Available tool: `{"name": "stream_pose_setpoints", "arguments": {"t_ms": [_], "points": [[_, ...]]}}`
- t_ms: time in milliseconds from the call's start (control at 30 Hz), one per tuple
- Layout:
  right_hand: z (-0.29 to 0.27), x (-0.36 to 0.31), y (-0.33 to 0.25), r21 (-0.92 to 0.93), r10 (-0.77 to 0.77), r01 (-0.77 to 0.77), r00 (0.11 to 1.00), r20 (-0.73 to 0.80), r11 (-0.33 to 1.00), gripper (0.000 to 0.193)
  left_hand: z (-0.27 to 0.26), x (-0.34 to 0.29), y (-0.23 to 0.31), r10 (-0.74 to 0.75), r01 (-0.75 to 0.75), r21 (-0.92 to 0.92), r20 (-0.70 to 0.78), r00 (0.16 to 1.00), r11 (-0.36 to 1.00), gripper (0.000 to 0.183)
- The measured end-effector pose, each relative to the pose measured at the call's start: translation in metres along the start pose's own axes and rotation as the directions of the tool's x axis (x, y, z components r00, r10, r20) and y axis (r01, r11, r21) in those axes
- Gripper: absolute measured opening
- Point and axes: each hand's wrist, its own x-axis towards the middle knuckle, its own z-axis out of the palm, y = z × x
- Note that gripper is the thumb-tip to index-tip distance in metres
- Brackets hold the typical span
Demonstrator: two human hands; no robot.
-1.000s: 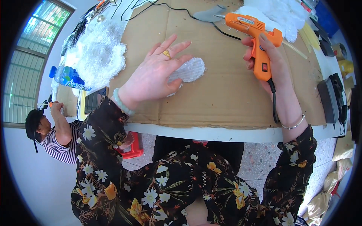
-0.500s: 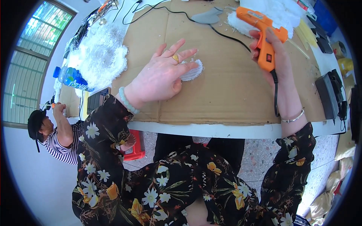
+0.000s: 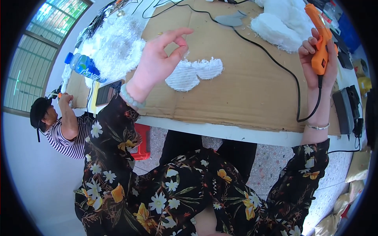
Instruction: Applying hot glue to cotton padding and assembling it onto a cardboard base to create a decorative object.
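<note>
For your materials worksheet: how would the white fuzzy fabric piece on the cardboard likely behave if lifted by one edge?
The white fuzzy fabric piece lies flat and thin, so it would probably droop. It looks fluffy, so likely light. Its shaggy edges suggest it would grip, not slip.

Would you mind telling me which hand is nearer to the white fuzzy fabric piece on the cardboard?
Left. The left hand hovers just above the white fuzzy piece; the right hand holds the orange glue gun far right.

A blue-labelled clear bottle [image 3: 84, 66] lies beside a dark phone screen [image 3: 107, 93].
</note>
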Motion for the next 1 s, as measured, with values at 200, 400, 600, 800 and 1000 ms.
{"name": "stream_pose_setpoints", "arguments": {"t_ms": [200,400,600,800,1000], "points": [[0.005,-0.005,0.009,-0.111,0.044,-0.051,0.997,-0.066,0.992,0.047,0.014,0.000,-0.006,-0.014,0.010,0.058,0.064,0.998,0.998,0.033],[0.013,-0.006,0.020,-0.190,0.115,-0.135,0.987,-0.114,0.972,0.049,0.016,-0.002,0.000,0.026,-0.040,0.083,0.164,0.986,0.996,0.033],[0.023,-0.012,0.030,-0.231,0.077,-0.117,0.981,-0.179,0.966,0.047,0.011,-0.009,-0.006,0.074,-0.098,0.095,0.234,0.969,0.991,0.038],[0.015,-0.014,0.034,-0.277,0.110,-0.140,0.987,-0.121,0.951,0.047,0.002,-0.012,0.003,-0.069,0.075,-0.005,0.331,0.941,0.997,0.040],[0.024,-0.017,0.028,-0.280,0.116,-0.149,0.985,-0.131,0.948,0.047,-0.013,-0.015,0.010,-0.215,0.380,-0.489,0.361,0.907,0.785,0.033]]}}
